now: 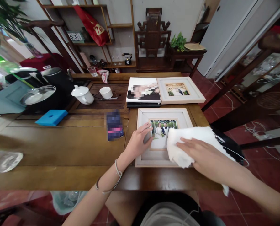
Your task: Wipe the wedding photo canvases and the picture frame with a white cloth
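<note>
A white picture frame [140, 153] with a couple's photo lies flat on the wooden table in front of me. My left hand [140, 140] rests on the left part of the frame, its fingers extended over the glass beside the photo. On the frame's right side a white cloth [203, 133] is bunched under my right hand [196, 152], which holds it against the glass. The cloth covers the frame's lower right corner and trails past the table's right edge.
Behind lie a second framed photo [196, 91] and a white photo panel [143, 81]. To the left are a phone [115, 125], a blue block [51, 117], a lidded white cup [82, 95], a small bowl [106, 92] and a black kettle [55, 78]. A chair [259, 106] stands at right.
</note>
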`<state>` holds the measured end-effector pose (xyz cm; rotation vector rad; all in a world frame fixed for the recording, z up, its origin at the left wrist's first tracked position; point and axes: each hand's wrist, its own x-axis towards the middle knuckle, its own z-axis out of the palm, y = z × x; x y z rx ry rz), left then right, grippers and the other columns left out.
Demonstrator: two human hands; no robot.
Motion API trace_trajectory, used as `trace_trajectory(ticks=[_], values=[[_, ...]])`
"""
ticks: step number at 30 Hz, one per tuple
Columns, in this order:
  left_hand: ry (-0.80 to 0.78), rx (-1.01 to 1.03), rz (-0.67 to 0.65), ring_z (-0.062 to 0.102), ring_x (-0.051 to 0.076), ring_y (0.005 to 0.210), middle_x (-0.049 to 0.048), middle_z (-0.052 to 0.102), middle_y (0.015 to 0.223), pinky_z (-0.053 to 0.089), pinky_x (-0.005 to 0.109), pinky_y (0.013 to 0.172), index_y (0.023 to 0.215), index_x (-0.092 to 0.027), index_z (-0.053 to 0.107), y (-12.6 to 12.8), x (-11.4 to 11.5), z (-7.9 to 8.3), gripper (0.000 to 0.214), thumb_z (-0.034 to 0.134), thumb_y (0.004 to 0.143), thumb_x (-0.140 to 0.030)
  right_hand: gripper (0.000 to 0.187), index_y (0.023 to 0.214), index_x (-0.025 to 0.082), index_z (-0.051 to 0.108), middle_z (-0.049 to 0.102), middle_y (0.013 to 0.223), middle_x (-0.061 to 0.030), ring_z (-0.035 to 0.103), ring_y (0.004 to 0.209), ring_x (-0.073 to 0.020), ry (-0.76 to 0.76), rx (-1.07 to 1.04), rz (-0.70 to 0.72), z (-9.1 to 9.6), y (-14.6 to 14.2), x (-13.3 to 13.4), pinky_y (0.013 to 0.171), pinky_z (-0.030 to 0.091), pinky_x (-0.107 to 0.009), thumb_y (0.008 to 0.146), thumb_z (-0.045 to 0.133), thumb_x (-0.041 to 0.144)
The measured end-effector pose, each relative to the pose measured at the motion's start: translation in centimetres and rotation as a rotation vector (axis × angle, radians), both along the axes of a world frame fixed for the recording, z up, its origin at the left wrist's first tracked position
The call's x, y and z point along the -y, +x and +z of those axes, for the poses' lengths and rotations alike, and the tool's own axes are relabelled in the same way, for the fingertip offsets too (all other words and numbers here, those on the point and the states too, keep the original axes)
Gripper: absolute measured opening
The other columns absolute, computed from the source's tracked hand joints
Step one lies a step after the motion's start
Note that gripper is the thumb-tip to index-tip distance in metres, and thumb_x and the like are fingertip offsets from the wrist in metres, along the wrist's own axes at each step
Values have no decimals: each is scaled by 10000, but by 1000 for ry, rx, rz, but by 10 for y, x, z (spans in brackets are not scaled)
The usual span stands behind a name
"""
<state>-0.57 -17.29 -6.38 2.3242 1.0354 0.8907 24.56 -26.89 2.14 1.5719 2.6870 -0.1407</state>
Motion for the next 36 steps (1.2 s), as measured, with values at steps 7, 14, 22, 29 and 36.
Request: trace_trajectory(ticks=[7,14,22,29,36], values=[[2,-10,-8,507,287,1338,148,589,1371,454,522,1086,1228,-188,611,0,-1,0,382,619,849,-148,653,1374,76,510,569,1385,-173,388,1386,-324,258,-170,-247,-30,28,-96,1134,298,-571,724,454,54],[-15,-13,-1,506,285,1338,137,591,1370,447,514,1096,1223,-197,620,0,-1,2,380,619,846,-145,738,1441,63,424,400,1521,-184,252,1446,-349,202,-186,-208,-40,32,-112,1114,322,-576,708,501,77],[2,10,2,508,277,1337,134,584,1376,451,514,1094,1221,-202,612,0,1,1,360,612,863,-159,788,1370,135,541,560,1399,-140,489,1316,-315,45,-105,-55,-20,17,0,1053,443,-548,595,445,28],[-6,-17,0,498,274,1346,142,574,1388,435,509,1107,1258,-187,590,-1,0,1,396,606,863,-169,894,1418,218,508,494,1466,-43,432,1366,-245,-66,-145,-13,-14,21,16,1097,431,-459,550,450,12],[-11,-66,4,483,275,1359,146,560,1408,415,492,1128,1319,-166,560,0,-1,3,472,608,849,-170,740,1441,126,437,384,1541,-129,211,1465,-284,240,-127,-159,-40,40,-92,1162,228,-585,705,484,65]])
